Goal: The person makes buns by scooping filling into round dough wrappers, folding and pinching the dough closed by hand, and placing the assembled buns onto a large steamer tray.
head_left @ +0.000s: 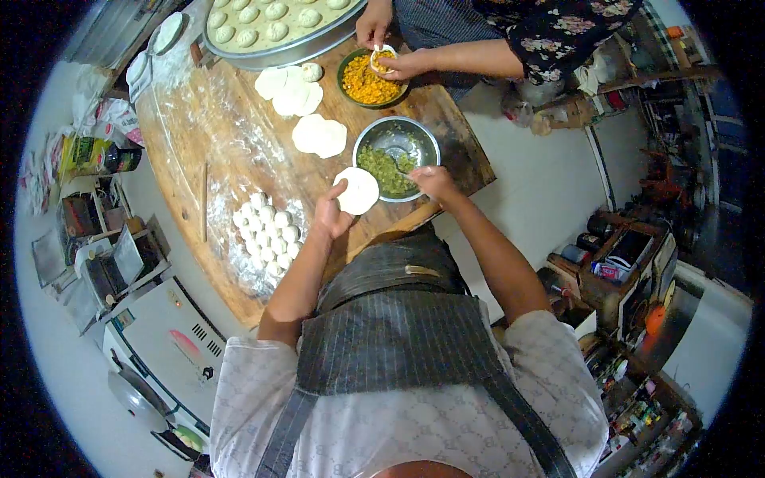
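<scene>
My left hand (332, 213) grips a round, flat dough wrapper (358, 191) by its near left edge, thumb on top. Just right of it stands a steel bowl (436, 143) with chopped green filling (376, 166) inside. My right hand (433, 183) is at the bowl's right rim, its fingers closed round the handle of a spoon (396, 162) that dips into the filling. Beyond the bowl lie more flat dough wrappers (319, 135) on the wooden table.
Small dough pieces (268, 235) lie in flour beside a thin rolling pin (203, 202) on the wooden table (171, 171). Across from me a co-worker's hands (398, 65) hold a wrapper over a bowl of orange filling (369, 86). A large round tray (279, 56) holds shaped buns.
</scene>
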Tool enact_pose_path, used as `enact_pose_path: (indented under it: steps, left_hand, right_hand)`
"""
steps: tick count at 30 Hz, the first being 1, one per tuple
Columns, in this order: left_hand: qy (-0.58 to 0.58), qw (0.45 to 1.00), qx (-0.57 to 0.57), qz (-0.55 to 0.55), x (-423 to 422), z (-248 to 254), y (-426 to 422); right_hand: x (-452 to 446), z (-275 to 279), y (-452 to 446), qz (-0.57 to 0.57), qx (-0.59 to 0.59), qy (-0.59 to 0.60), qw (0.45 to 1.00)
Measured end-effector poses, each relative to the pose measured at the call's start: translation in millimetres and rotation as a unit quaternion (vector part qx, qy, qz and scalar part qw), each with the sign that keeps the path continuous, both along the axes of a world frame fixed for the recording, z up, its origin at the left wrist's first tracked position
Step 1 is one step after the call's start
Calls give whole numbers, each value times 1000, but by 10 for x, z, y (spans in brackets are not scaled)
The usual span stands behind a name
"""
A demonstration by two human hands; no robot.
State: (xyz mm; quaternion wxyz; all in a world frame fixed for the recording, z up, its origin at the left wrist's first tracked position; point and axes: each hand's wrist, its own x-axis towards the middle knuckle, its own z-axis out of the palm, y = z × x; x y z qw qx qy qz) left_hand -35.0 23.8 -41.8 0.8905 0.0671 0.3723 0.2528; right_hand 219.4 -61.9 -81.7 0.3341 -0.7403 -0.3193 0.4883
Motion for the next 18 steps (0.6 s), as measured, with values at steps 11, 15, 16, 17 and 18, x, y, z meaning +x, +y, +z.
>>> enact_pose_path:
  steps: [11,15,16,17,18]
  left_hand:
    - [102,993,29,-52,550,224,76]
    - [42,998,-40,10,794,410,36]
    - [-6,997,-67,41,828,415,41]
    - [-21,995,-86,44,833,327,39]
    - [-20,995,-88,43,813,294,15]
  right_hand:
    - [-115,726,-302,-37,94,-18,995]
    - [-303,820,-454,59,211,-253,942]
    - [-349,858,-492,59,209,-253,943]
    - [-393,895,-530,87,185,-277,939]
    - [-418,908,-562,114,161,-300,933]
